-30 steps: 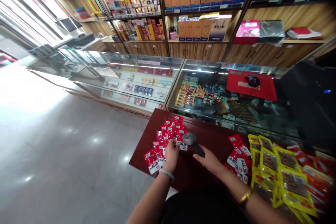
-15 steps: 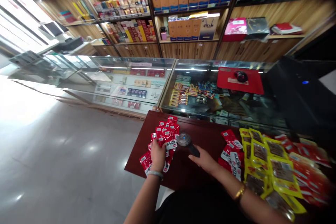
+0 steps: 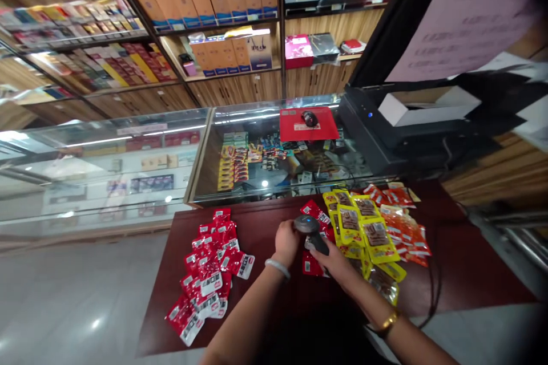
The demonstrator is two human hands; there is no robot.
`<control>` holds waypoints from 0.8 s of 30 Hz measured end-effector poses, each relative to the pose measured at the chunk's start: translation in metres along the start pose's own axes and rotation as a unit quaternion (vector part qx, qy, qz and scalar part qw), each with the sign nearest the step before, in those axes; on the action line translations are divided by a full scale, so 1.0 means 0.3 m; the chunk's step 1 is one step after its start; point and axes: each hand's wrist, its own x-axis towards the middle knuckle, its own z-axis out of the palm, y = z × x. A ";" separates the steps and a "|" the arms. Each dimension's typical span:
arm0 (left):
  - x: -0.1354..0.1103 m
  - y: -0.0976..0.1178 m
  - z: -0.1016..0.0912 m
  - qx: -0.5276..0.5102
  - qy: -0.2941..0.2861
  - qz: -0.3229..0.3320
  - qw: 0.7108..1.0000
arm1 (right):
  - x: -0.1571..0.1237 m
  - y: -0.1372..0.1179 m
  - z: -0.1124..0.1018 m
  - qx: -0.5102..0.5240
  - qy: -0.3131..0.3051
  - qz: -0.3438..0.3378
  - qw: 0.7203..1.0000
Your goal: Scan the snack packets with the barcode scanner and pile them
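swung from the left red pile (image 3: 208, 267), our left hand (image 3: 286, 244), grip hidden, sits left of the red packets (image 3: 312, 209) behind the scanner (image 3: 315, 237) our right hand (image 3: 337, 262) clasps.

Left hand (image 3: 286, 243): partly behind my scanner (image 3: 317, 241); I can't tell its grip.
Pink sheet (image 3: 466, 23): too blurred to read, top cut off.
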 end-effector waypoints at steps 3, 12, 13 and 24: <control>0.015 0.091 0.083 0.104 -0.045 -0.027 0.993 | -0.010 0.034 -0.114 0.022 0.030 0.019 0.999; -0.032 0.066 0.139 0.159 -0.066 -0.017 0.985 | -0.040 0.107 -0.256 0.073 0.058 0.048 0.994; -0.030 0.053 0.130 0.135 -0.068 -0.029 0.988 | -0.041 0.109 -0.252 0.070 0.052 0.048 0.995; -0.101 -0.179 -0.011 -0.083 0.016 -0.083 0.993 | 0.000 0.028 -0.035 -0.030 -0.036 -0.029 0.999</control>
